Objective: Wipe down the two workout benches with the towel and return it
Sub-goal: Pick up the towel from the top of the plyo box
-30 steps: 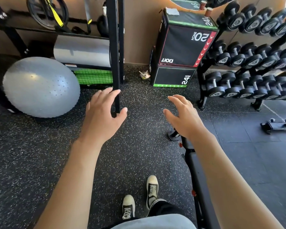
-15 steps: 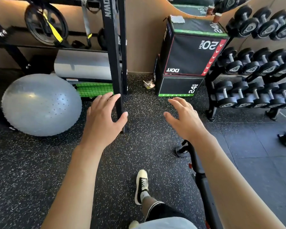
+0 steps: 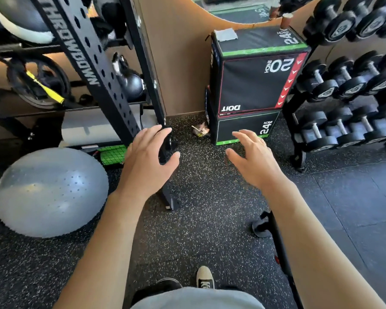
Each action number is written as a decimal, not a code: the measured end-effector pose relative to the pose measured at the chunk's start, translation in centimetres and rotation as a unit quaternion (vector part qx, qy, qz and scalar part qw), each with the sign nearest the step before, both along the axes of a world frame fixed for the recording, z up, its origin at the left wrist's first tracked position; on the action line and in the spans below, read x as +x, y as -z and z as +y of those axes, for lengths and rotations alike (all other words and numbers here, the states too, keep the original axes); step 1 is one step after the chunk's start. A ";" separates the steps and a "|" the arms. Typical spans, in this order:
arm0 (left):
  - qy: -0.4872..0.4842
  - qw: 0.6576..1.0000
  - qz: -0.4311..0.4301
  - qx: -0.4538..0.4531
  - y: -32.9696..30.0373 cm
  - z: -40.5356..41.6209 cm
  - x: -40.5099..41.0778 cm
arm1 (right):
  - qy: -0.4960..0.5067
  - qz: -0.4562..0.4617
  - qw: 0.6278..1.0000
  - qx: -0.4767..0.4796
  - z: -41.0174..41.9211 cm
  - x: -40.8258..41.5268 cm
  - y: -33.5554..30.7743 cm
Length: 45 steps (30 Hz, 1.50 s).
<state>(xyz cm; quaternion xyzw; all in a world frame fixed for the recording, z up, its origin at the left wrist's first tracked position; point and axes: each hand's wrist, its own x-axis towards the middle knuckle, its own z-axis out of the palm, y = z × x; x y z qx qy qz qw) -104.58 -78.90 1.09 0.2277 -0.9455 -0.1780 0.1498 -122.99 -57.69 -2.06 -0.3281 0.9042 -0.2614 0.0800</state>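
Our left hand (image 3: 146, 162) and right hand (image 3: 253, 158) hover empty over the speckled rubber floor (image 3: 201, 219), fingers loosely spread. The towel is likely the grey folded cloth (image 3: 226, 34) lying on top of the padded vinyl plyo box (image 3: 254, 83). Only a bench's black frame (image 3: 274, 237) shows under our right forearm. A three-tier rack (image 3: 299, 130) holds rows of round-headed dumbbells (image 3: 325, 90). A dimpled grey ball (image 3: 50, 192) sits beside the perforated steel upright (image 3: 94, 70).

Speckled rubber floor (image 3: 201, 192), tan wall (image 3: 178, 63), perhaps a mirror (image 3: 239, 10), dumbbell rack (image 3: 296, 130).
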 end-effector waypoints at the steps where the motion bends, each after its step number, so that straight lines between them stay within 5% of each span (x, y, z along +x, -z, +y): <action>1: 0.004 1.000 -0.001 0.001 -0.1 -0.5 -1.3 | 0.005 -0.001 1.000 0.000 -0.3 -0.9 -0.1; 24: 0.147 0.989 0.010 0.035 1.4 -17.5 -32.6 | 0.154 0.018 0.987 0.040 -11.5 -23.6 0.7; 45: 0.122 0.991 -0.001 0.051 3.2 -22.8 -50.5 | 0.128 0.000 0.990 0.054 -18.5 -42.2 2.4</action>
